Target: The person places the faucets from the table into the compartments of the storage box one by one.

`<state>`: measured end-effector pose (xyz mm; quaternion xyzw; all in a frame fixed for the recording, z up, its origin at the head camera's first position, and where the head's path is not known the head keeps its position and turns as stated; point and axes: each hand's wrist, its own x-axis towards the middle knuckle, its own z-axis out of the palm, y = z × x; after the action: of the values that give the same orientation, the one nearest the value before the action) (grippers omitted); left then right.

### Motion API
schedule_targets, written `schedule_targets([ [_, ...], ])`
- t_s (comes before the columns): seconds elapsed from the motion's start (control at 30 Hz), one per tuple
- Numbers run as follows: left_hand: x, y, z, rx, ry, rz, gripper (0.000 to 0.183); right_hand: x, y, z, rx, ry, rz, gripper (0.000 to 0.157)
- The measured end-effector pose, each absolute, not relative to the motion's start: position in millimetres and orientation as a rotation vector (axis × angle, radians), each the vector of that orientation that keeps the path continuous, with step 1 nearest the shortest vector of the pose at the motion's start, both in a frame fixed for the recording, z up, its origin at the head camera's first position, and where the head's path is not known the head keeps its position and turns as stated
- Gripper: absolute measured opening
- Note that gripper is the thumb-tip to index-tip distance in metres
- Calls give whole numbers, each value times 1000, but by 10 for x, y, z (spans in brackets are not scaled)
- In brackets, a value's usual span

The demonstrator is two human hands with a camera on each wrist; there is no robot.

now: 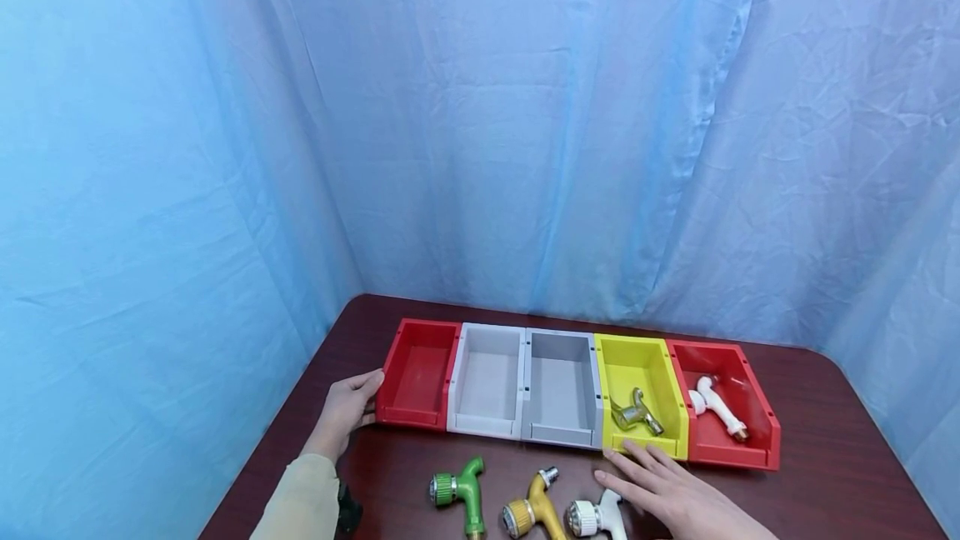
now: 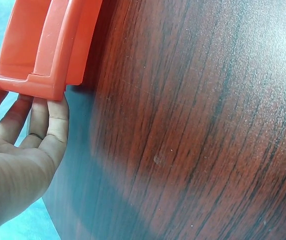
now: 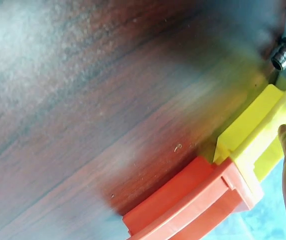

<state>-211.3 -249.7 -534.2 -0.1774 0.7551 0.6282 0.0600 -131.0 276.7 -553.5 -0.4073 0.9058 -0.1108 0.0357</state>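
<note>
A person's two hands work at a row of five open-fronted plastic bins on a dark reddish wood-grain table (image 1: 832, 432). At the row's left end, the left hand (image 1: 347, 412) grips the outer side of a red bin (image 1: 408, 418), its thumb and bent fingers against the wall near the front corner. To that bin's right stand a white bin (image 1: 483, 426), a grey bin (image 1: 561, 435), a yellow bin (image 1: 645, 445) and a second red bin (image 1: 735, 457), side by side.

The right hand (image 1: 667, 486) is loosely spread, palm down, holding nothing, with its fingertips at the yellow bin's front lip; whether they press on it cannot be told. Just beyond those fingertips, inside the yellow bin, lies a metallic tap (image 1: 636, 413). A white tap (image 1: 720, 408) lies in the second red bin.

In front of the row, between the hands, are a green tap (image 1: 468, 490), a yellow tap (image 1: 542, 507) and a white tap with a silver-ended knob (image 1: 597, 517), the last just beside the right hand.
</note>
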Motion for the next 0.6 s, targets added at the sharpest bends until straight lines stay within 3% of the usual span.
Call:
schedule_targets([
  [0.23,-2110,-2490,-5344,-545,2293,1896,56,-1301,2726,-5578,-1173,2659,-403,90],
  [0.6,-2096,-2484,-5331,-539,2296,1892,56,-1291,2655,-5623,-1265,2645,-369,85],
])
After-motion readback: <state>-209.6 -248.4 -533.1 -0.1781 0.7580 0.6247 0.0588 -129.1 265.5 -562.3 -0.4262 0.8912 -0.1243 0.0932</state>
